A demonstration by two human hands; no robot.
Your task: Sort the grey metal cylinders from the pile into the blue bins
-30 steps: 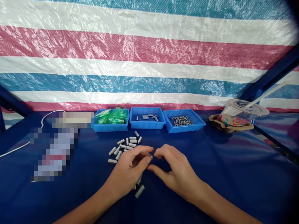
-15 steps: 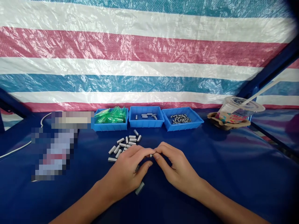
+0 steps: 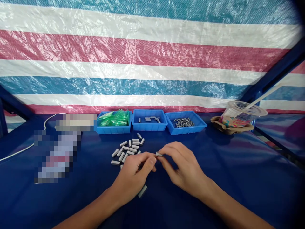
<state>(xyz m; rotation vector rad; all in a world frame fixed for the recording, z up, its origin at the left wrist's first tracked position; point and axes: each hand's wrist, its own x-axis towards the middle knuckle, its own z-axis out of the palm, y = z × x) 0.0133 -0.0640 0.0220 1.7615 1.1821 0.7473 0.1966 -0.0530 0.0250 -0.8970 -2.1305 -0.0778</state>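
My right hand (image 3: 182, 163) pinches a small metal screw (image 3: 159, 154) between thumb and fingertips, near the middle of the view. Close against it on the left, my left hand (image 3: 138, 168) is closed, its thumb pressed over curled fingers; what it holds, if anything, is hidden. Several silver metal cylinders (image 3: 132, 149) lie loose on the blue table behind my left hand. One more cylinder (image 3: 142, 191) rests nearer to me, beside my left wrist.
Along the back stand a blue bin (image 3: 113, 129) of green packets, a blue bin (image 3: 149, 127) with several cylinders and a blue bin (image 3: 187, 129) of small screws. A lidded cup (image 3: 240, 116) sits at right, blurred objects (image 3: 62, 146) at left.
My left fingers have curled in and its thumb has moved up over them. The small screw now shows more clearly at my right fingertips, which have shifted slightly right. The view has moved slightly.
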